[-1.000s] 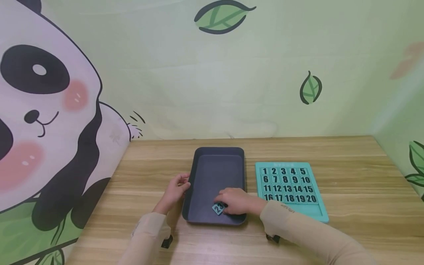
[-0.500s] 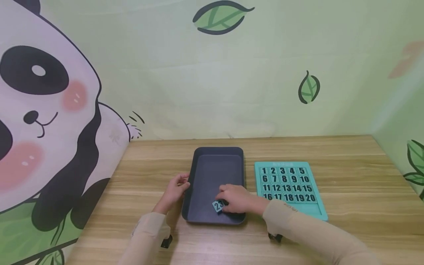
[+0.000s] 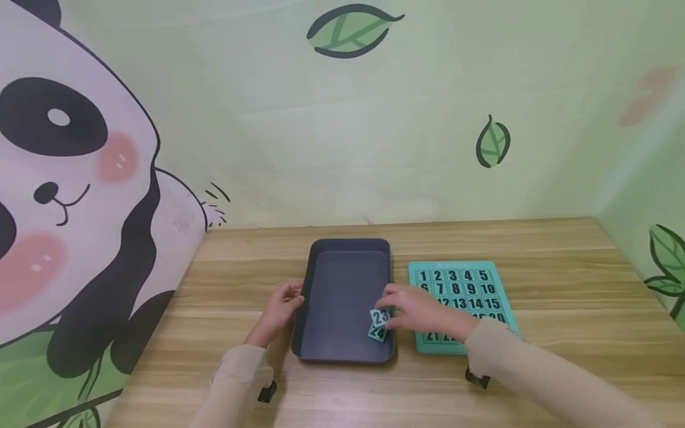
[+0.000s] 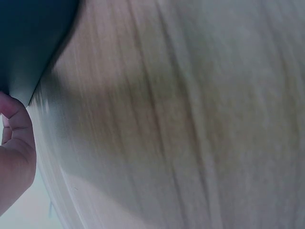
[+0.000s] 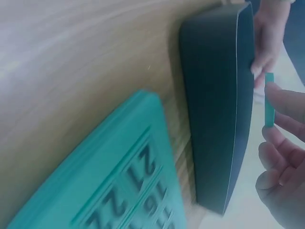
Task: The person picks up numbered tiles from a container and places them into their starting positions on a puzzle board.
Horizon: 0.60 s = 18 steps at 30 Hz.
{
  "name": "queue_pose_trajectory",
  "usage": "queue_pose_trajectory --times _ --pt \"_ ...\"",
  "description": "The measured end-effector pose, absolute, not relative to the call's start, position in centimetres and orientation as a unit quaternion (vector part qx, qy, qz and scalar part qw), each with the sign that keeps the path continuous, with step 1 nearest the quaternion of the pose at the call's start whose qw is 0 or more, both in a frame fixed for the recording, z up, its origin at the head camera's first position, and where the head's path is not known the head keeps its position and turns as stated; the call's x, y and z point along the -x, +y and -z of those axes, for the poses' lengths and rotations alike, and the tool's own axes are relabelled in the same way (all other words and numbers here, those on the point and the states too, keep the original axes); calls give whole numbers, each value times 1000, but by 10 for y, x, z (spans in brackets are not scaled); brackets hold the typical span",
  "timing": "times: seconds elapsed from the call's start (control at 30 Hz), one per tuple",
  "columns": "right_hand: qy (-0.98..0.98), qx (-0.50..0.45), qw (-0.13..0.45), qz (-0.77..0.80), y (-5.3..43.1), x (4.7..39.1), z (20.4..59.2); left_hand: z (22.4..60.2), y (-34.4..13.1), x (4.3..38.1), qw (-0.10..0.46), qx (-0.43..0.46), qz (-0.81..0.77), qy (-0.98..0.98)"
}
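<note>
My right hand (image 3: pixel 409 306) pinches a teal number tile marked 23 (image 3: pixel 380 317) between thumb and fingers. It is above the right side of a dark rectangular tray (image 3: pixel 342 297). Edge-on, that tile (image 5: pixel 269 100) appears raised past the tray wall in the right wrist view. A second tile marked 24 (image 3: pixel 377 334) shows partly beneath it; whether the two touch I cannot tell. At the tray's left rim, my left hand (image 3: pixel 283 306) holds the side with its thumb near the edge. Only part of the left hand (image 4: pixel 16 148) shows in the left wrist view, against the tray wall.
Right of the tray lies a teal number board (image 3: pixel 452 267) with tiles in rows, including 21 and 22 in the bottom row; my right forearm hides part of it. Wooden tabletop (image 3: pixel 342 392) surrounds both. A printed panda-and-leaf backdrop (image 3: pixel 348 148) rises behind.
My right hand has lifted the 23 tile and moved right toward the board, bringing the 24 tile into sight. More of the board's bottom row shows. My left hand stays at the tray.
</note>
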State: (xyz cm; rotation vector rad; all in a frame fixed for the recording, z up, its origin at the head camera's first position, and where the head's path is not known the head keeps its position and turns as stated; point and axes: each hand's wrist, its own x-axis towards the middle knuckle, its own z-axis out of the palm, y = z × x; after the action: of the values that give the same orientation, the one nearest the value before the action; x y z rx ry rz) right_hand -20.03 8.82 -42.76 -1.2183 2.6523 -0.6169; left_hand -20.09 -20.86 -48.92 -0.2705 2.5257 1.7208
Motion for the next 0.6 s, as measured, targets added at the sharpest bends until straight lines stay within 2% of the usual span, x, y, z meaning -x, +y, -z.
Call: queue_pose_trajectory --times 0.43,0.6 --pt "897 334 108 268 155 200 424 489 -207 200 36 95 -561 821" --pt "904 311 98 277 180 200 430 488 -206 200 32 90 -561 822"
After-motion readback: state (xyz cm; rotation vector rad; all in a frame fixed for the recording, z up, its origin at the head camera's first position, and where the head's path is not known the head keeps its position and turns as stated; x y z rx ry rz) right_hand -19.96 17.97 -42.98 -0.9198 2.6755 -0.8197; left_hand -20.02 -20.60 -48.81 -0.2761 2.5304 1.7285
